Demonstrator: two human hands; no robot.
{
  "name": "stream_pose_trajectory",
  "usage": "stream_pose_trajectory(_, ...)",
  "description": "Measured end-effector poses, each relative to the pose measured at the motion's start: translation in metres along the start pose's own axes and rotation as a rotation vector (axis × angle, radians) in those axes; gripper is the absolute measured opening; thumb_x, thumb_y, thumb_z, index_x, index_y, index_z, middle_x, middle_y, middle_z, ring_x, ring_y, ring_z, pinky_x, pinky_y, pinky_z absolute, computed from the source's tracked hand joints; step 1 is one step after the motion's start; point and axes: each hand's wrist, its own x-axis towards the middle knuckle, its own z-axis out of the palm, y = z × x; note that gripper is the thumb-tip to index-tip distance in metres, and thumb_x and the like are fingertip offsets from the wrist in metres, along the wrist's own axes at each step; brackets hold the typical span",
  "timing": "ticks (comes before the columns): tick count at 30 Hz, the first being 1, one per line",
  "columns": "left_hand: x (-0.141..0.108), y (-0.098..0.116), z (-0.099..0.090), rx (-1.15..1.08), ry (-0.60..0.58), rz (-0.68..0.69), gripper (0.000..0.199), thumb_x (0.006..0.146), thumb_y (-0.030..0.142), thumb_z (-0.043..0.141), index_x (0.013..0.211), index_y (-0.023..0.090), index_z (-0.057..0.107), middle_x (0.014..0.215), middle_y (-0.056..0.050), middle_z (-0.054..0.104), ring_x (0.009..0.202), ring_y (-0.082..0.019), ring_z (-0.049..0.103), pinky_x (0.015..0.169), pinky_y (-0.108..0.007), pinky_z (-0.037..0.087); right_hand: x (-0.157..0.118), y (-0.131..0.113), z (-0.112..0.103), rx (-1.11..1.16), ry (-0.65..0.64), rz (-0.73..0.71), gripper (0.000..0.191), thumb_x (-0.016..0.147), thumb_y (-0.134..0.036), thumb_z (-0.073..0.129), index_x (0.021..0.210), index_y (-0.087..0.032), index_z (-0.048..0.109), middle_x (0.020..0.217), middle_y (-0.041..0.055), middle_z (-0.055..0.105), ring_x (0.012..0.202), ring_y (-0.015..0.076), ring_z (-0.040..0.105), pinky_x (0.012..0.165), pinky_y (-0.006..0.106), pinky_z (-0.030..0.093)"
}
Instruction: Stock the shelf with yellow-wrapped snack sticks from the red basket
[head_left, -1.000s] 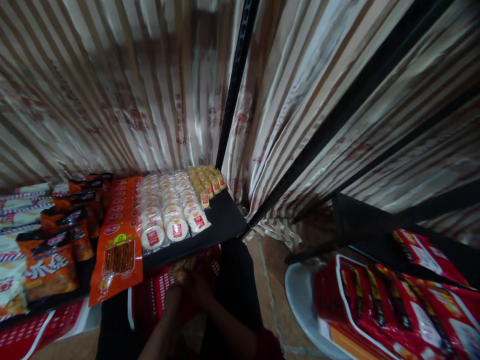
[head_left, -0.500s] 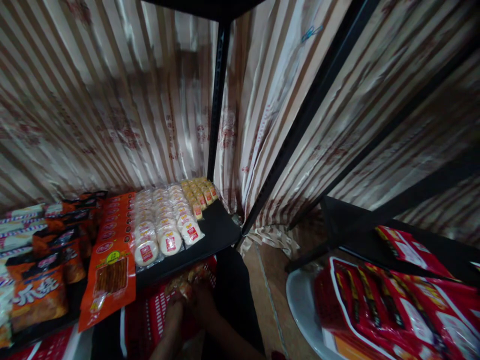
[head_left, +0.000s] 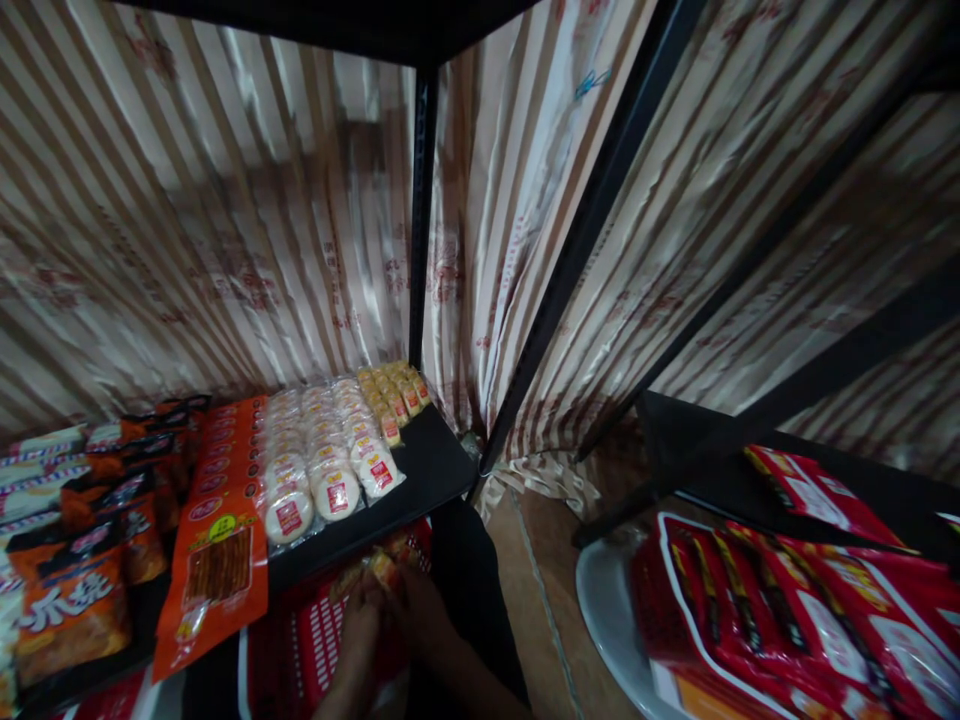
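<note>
Low in the view, just in front of the black shelf (head_left: 439, 455), my two hands are close together over a red bag with white marks (head_left: 296, 625). A small yellowish wrapped snack (head_left: 384, 568) sits between the fingertips. My left hand (head_left: 361, 612) is closed at its left side, and my right hand (head_left: 418, 605) is closed at its right. The bag's opening is partly hidden by the hands and the shelf. On the shelf, similar yellow wrapped snacks (head_left: 391, 395) stand in rows beside round white wrapped cakes (head_left: 337, 492).
Left on the shelf lie a long orange packet (head_left: 217, 540) and several orange-black snack bags (head_left: 75, 600). Black metal posts (head_left: 421, 220) rise before a striped curtain (head_left: 247, 200). On the right, a bag of red packets (head_left: 810, 610) rests on a pale round stool (head_left: 611, 620).
The yellow snack has come up between my fingertips and shows more clearly. My hands stay over the red bag. The view has shifted slightly.
</note>
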Motion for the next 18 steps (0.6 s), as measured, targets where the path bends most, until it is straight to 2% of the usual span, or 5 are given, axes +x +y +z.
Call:
stream_pose_trajectory(5,0.001,0.008,0.003,0.065,-0.029,0.073,0.014,0.054,0.022,0.059,0.067,0.019,0.056,0.064,-0.002,0.062,0.061,-0.017,0.061,0.056,-0.026,0.047,0.003,-0.001,-0.010,-0.015,0.062,-0.008,0.041,0.085,-0.027,0.049,0.123,-0.014,0.056,0.122,0.0151,0.060,0.114,0.0252,0.056,0.100,0.038,0.042)
stream_pose_trajectory(8,0.000,0.012,0.007,0.041,-0.038,0.071,0.019,0.054,0.026,0.061,0.071,0.019,0.056,0.067,-0.003,0.063,0.064,-0.019,0.063,0.059,-0.028,0.048,0.005,-0.005,-0.023,0.003,0.082,-0.008,0.037,0.084,-0.024,0.051,0.119,-0.014,0.058,0.117,0.0136,0.063,0.110,0.0234,0.058,0.098,0.035,0.043)
stream_pose_trajectory(11,-0.006,0.020,0.013,0.044,-0.056,0.131,0.021,0.055,0.028,0.059,0.074,0.019,0.056,0.068,-0.004,0.064,0.068,-0.020,0.064,0.060,-0.028,0.049,0.006,-0.009,-0.039,0.020,0.060,-0.001,0.033,0.085,-0.024,0.051,0.114,-0.012,0.060,0.109,0.0139,0.066,0.103,0.0225,0.061,0.093,0.032,0.045)
stream_pose_trajectory(14,-0.012,0.028,0.019,0.113,-0.048,0.183,0.018,0.057,0.027,0.057,0.073,0.018,0.058,0.070,-0.005,0.066,0.072,-0.021,0.065,0.063,-0.028,0.050,0.006,-0.011,-0.051,0.009,0.045,0.017,0.032,0.085,-0.024,0.050,0.113,-0.012,0.060,0.107,0.0136,0.067,0.100,0.0220,0.062,0.090,0.030,0.046)
stream_pose_trajectory(18,-0.017,0.036,0.025,0.152,-0.083,0.224,0.018,0.063,0.029,0.057,0.076,0.018,0.060,0.081,-0.007,0.069,0.081,-0.023,0.066,0.067,-0.028,0.051,0.007,-0.009,-0.060,0.011,0.094,0.020,0.033,0.083,-0.025,0.051,0.114,-0.015,0.060,0.105,0.0121,0.067,0.098,0.0218,0.062,0.087,0.030,0.047)
